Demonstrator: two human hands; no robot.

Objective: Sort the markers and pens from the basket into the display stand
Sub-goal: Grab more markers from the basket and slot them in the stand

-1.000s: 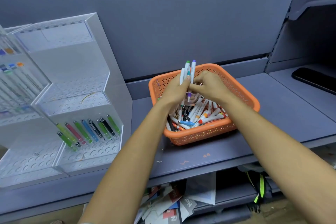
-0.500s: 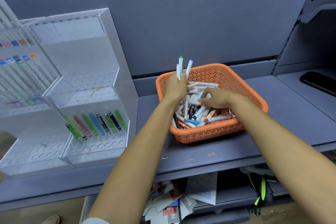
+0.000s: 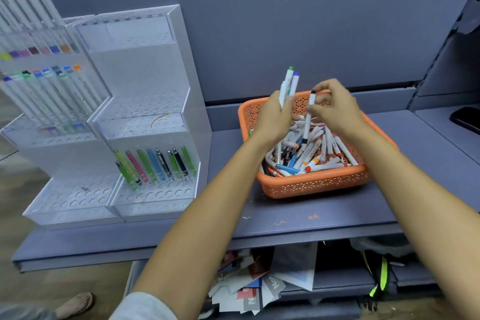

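An orange perforated basket [image 3: 311,186] on the grey shelf holds several white markers and pens with coloured caps. My left hand [image 3: 272,118] hovers over its left side and grips a small bunch of white markers [image 3: 288,84] upright, green and blue tips on top. Just to the right, my right hand [image 3: 335,106] pinches one white marker with a black cap [image 3: 308,119], held nearly upright above the pile. The clear acrylic display stand [image 3: 145,122] stands at the left with several coloured pens [image 3: 155,166] in its lower tier.
A second clear stand [image 3: 39,86] full of white markers is at the far left. A dark phone [image 3: 467,119] lies on the right shelf. Papers and a black bag with neon straps fill the compartment below. A foot shows at bottom left.
My right hand has come up out of the basket with one black-capped marker and moved toward the left hand. The left hand still holds its bunch. The camera view shifted left.
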